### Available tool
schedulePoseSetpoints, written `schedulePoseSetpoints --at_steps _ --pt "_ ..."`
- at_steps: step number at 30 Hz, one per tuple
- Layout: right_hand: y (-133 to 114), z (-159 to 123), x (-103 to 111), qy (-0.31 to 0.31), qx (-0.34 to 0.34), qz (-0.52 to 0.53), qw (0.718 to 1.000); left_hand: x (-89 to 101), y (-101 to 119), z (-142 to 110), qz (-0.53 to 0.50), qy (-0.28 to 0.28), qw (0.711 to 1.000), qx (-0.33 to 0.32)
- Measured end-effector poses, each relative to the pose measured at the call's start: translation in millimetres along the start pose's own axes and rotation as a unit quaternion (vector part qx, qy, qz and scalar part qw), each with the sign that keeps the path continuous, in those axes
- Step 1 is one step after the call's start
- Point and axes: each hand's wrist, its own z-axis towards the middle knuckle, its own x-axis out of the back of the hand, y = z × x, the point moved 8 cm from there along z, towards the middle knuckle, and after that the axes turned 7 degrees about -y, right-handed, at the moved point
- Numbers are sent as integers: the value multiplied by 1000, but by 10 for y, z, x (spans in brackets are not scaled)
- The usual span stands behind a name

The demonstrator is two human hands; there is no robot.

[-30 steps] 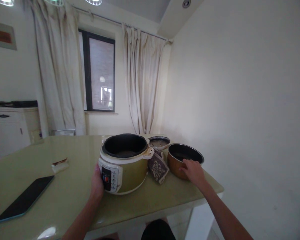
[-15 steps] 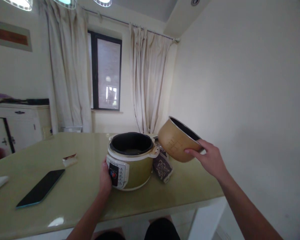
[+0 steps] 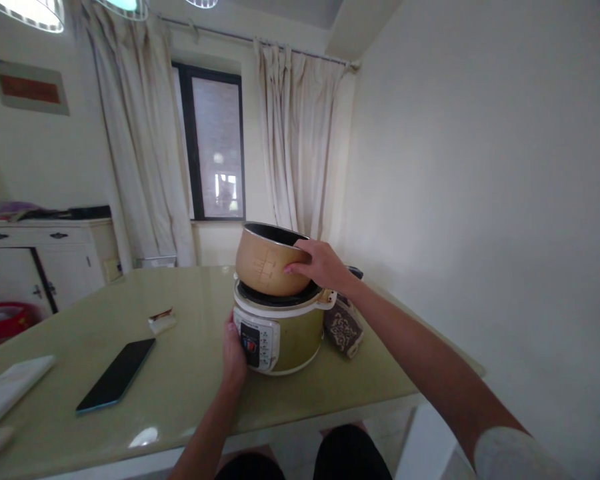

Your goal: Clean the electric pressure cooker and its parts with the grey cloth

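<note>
A tan inner pot [image 3: 265, 267] with a dark inside hangs tilted over the mouth of an electric pressure cooker [image 3: 300, 340]. My right hand [image 3: 320, 263] pinches the pot's right rim, thumb on the outer wall and fingers over the edge. The pot's base overlaps the cooker's black opening; whether it touches the inside is hidden. My left hand [image 3: 234, 350] is wrapped round the cooker's left side, beside its control panel [image 3: 257, 343], with some fingers out of sight behind it. A dark patterned cloth [image 3: 343, 327] lies against the cooker's right side.
On the table [image 3: 195, 393] to the left lie a black phone [image 3: 116, 377], a small white packet [image 3: 162, 321] and a white flat object [image 3: 13, 393]. A white cabinet [image 3: 75, 260] and red basin [image 3: 7, 317] stand farther left. A wall rises at the right.
My right hand has carried the inner pot leftward from beside the cooker to above its opening, and the pot is less tilted. My left hand stays on the cooker. The view has turned slightly left.
</note>
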Motion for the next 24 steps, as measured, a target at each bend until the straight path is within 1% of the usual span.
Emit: schedulePoseSetpoints --at_steps 5,8,11,15,18,20,21,22,23,24 --pt "103 -102 -226 -42 -5 -16 999 -1 -13 -6 20 -11 1000 -7" --pt "143 -168 -393 -76 5 -23 997 5 -51 7 16 -20 1000 -9" --pt "161 -200 -528 -93 3 -46 995 11 -69 17 12 -21 1000 -3" --pt "78 -269 -659 -111 4 -60 992 18 -22 4 18 -9 1000 -3" --pt "-65 -384 -751 -145 27 -52 988 12 32 -2 25 -9 1000 -9" --pt "-117 -454 -762 -160 47 -27 986 10 48 3 32 -13 999 -6" --pt "-88 -472 -725 -151 46 1 987 11 54 7 38 -14 999 -5" --pt "-1 -479 -651 -121 34 34 991 13 59 11 44 -15 999 -4" --pt "158 -485 -541 -70 4 64 995 19 65 14 50 -12 999 -3" --pt "389 -510 -411 -2 -44 84 995 26 71 16 55 -9 998 -3"
